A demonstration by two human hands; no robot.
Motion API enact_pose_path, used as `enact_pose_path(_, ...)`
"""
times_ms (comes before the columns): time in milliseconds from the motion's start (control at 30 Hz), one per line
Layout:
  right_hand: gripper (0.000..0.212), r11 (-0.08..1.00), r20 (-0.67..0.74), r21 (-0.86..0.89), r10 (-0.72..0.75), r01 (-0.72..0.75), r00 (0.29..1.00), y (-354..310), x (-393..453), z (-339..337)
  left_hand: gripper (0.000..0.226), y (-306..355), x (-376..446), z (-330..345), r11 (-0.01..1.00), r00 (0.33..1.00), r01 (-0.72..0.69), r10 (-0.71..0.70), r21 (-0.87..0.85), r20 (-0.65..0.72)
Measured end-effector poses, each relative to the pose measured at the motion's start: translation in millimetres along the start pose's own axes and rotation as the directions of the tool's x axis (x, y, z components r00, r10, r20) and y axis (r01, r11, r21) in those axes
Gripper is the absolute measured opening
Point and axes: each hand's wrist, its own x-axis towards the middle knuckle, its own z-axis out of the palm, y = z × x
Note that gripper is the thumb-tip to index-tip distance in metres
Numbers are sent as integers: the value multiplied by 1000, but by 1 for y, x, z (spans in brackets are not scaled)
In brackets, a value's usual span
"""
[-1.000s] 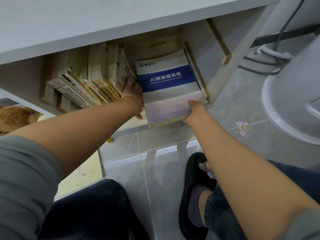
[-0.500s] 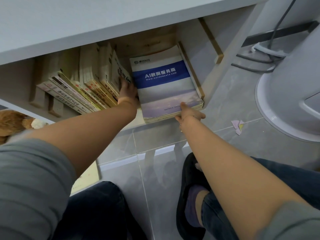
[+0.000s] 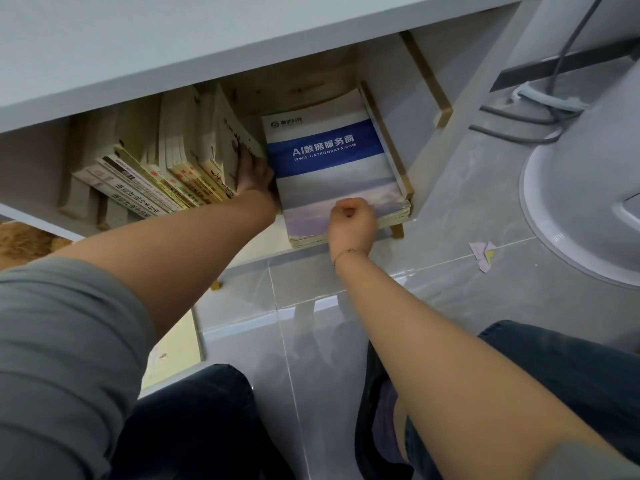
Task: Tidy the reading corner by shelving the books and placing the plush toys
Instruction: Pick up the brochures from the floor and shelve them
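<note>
A stack of flat brochures, the top one white with a blue band [image 3: 329, 157], lies at the right end of the low wooden shelf [image 3: 407, 181]. My right hand [image 3: 351, 221] rests on the stack's near edge, fingers curled on the top cover. To its left a row of leaning yellowish books [image 3: 180, 168] fills the shelf. My left hand [image 3: 254, 174] presses flat against the rightmost leaning book, in the gap beside the stack. A brown plush toy [image 3: 24, 240] shows at the far left, mostly hidden by my arm.
A white tabletop [image 3: 207, 39] overhangs the shelf. A white round fan base [image 3: 581, 209] with grey cables [image 3: 530, 109] stands on the tiled floor at right. Paper scraps [image 3: 483, 254] lie near it. A yellow book [image 3: 173, 348] lies on the floor by my knee.
My right hand has moved from the stack's right front corner to the middle of its near edge, fingers curling onto the cover. The stack sits a bit deeper in the shelf. My left hand stays.
</note>
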Motion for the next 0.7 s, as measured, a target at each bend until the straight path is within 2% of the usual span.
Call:
enact_pose_path(33, 16, 971, 60, -197, -122, 132, 991, 1, 5, 2, 84, -2, 7, 1, 998, 999, -30, 29, -54, -23)
enact_pose_path(100, 25, 759, 241, -536, -284, 371, 928, 4, 14, 3, 80, -6, 15, 6, 974, 999, -39, 30, -222, -42)
enact_pose_path(167, 36, 583, 384, -671, -257, 459, 887, 4, 25, 2, 71, -2, 33, 23, 909, 995, -9, -32, -418, -91)
enact_pose_path(200, 39, 547, 413, -694, -232, 469, 881, 3, 29, 2, 71, 9, 55, 39, 859, 989, -27, -50, -511, -137)
enact_pose_path(233, 39, 532, 420, -703, -224, 471, 879, 1, 31, 3, 77, 20, 78, 56, 846, 979, -32, -81, -532, -189)
enact_pose_path(267, 36, 562, 409, -686, -228, 463, 883, -1, 32, 5, 81, 20, 78, 58, 844, 972, -18, -111, -537, -207)
enact_pose_path(300, 33, 643, 397, -620, -238, 451, 886, -8, 31, 13, 81, 7, 58, 54, 816, 968, 10, -153, -578, -199)
enact_pose_path(333, 30, 777, 372, -500, -205, 382, 905, -13, 33, 17, 73, -11, 24, 28, 791, 963, 8, -170, -612, -208)
enact_pose_path(367, 29, 901, 383, -342, -127, 269, 915, -22, 33, 28, 60, -26, -2, 15, 790, 957, -15, -165, -612, -237)
enact_pose_path(400, 28, 973, 422, -201, -18, 113, 906, -30, 36, 40, 49, -36, -19, 5, 787, 941, -35, -181, -615, -286)
enact_pose_path(467, 21, 989, 494, -74, 151, -132, 856, -47, 39, 62, 40, -64, -48, -12, 803, 921, -4, -228, -596, -314)
enact_pose_path(500, 17, 980, 531, -51, 191, -194, 825, -52, 38, 73, 41, -78, -57, -11, 799, 918, 32, -261, -600, -299)
enact_pose_path(533, 15, 971, 570, -34, 212, -235, 794, -54, 37, 83, 45, -88, -58, -5, 781, 911, 58, -296, -622, -287)
enact_pose_path(600, 28, 952, 625, -21, 251, -306, 739, -59, 30, 99, 57, -100, -60, 8, 724, 902, 41, -324, -689, -286)
enact_pose_path(700, 41, 955, 624, -89, 276, -285, 731, -57, 27, 123, 70, -102, -58, 18, 648, 904, 37, -346, -761, -250)
